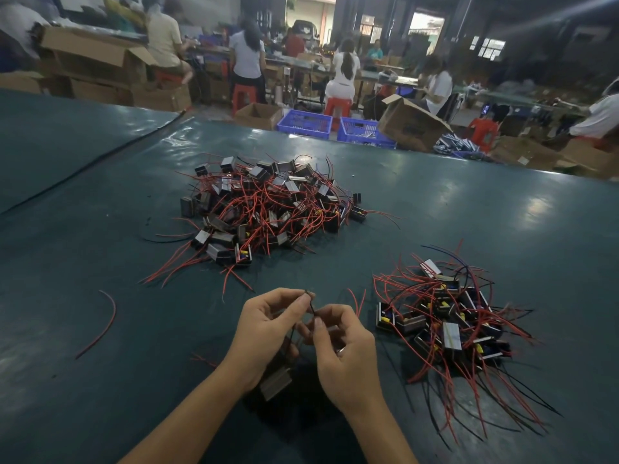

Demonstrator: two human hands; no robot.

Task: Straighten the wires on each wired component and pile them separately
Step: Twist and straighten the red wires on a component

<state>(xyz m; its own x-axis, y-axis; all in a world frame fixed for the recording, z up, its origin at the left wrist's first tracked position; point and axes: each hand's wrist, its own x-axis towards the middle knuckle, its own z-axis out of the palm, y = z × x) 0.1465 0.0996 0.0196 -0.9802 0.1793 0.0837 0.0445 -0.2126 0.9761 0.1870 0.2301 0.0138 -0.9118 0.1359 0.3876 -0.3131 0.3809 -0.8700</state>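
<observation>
Dark green counter underneath the right hand. Far ahead of it, beyond the counter's far edge: two blue crates, open cardboard boxes, red stools, seated workers.

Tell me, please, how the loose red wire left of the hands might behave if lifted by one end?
The loose red wire would probably droop yet stay bent, since it lies curved. Being thin, it is likely light and should slide, not roll, on the mat.

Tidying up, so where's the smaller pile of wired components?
Head view, right side of the green table: the smaller pile sits just right of the right hand, nearer than the larger pile at centre.
</observation>
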